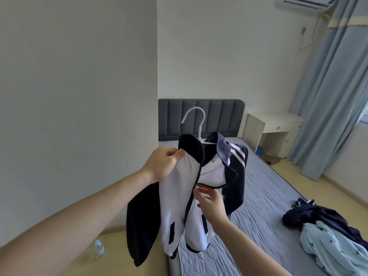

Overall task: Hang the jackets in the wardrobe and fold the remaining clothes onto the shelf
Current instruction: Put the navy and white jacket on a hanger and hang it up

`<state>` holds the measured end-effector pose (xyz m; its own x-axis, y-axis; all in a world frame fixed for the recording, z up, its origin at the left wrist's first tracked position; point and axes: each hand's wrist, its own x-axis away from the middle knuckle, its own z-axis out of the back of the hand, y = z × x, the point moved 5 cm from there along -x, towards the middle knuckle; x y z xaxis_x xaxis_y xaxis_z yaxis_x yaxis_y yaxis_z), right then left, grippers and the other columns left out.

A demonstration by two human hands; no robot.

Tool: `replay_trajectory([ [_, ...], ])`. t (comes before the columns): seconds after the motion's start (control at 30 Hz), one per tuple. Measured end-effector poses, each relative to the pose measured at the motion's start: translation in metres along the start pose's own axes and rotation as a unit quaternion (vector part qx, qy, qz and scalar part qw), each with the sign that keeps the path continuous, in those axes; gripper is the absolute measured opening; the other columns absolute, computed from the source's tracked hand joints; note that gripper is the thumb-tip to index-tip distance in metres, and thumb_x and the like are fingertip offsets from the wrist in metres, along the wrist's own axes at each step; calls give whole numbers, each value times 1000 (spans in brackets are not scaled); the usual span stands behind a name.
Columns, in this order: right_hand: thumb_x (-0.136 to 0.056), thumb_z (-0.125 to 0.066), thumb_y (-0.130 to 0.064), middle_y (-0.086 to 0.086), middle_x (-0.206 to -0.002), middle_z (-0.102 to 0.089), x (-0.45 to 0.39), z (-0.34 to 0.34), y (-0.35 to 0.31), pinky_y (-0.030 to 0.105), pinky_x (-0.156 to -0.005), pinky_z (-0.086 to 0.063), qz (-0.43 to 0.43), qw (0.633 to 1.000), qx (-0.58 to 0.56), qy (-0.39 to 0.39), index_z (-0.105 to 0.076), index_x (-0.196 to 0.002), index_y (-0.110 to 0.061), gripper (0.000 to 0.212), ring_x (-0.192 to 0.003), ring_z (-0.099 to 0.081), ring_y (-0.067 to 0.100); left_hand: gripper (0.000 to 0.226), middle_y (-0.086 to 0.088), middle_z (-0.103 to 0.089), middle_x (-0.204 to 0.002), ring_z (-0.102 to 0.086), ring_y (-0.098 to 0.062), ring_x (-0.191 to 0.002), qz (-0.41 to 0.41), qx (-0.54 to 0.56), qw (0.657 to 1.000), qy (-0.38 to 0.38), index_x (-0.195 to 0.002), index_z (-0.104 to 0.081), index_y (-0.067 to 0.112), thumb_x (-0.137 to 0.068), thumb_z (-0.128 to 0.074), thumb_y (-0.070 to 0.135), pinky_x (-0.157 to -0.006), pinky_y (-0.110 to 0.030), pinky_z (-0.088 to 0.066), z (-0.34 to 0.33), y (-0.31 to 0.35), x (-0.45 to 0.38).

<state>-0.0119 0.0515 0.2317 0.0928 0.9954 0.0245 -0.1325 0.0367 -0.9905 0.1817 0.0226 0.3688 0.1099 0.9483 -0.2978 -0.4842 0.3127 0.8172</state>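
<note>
Jacket point(175, 196) on hanger point(196, 124), hanger shoulders hidden, left hand point(163, 164) gripping

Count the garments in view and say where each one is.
3. A navy-and-white jacket on a white hanger, held up by the left hand; a dark navy garment and a light blue patterned one heaped on the bed. More may lie underneath.

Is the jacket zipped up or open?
Open. The jacket hangs on a white hanger with its front parted near the collar, showing white lining. The left hand grips one shoulder.
</note>
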Motion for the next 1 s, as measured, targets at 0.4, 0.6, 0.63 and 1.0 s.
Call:
replay_trajectory([
  [0.4,-88,-77,-37,-25,-91,-75,30,130,102,28,-77,-57,-68,988,96,99,-77,-93,-29,9,-85,-72,-3,57,10,-26,-54,-26,-11,-53,77,108,983,-126,-55,-25,23,-98,-59,37,-53,-29,-21,-193,-19,18],
  [0.6,-88,-77,-30,-16,-78,-75,28,223,144,25,-69,-52,-127,972,142,135,-75,-79,-27,10,-70,-69,5,55,7,-28,-55,-27,-11,-54,134,183,961,-156,-53,-29,24,-93,-62,42,-53,-30,-21,-299,-17,19],
  [0.63,-88,-77,-28,-17,-70,-71,26,239,149,25,-66,-51,-135,970,149,136,-70,-71,-29,18,-62,-65,4,53,5,-28,-56,-27,-12,-55,141,195,957,-161,-53,-29,24,-90,-61,45,-53,-31,-21,-316,-14,18],
  [1.0,-86,-80,-32,-8,-62,-68,-33,360,222,39,-69,-62,-215,951,201,99,-71,-73,-14,24,-55,-66,9,46,-7,-41,-66,-39,-17,-64,266,296,902,-167,-66,-49,5,-86,-63,44,-53,-27,-30,-461,-54,4],
])
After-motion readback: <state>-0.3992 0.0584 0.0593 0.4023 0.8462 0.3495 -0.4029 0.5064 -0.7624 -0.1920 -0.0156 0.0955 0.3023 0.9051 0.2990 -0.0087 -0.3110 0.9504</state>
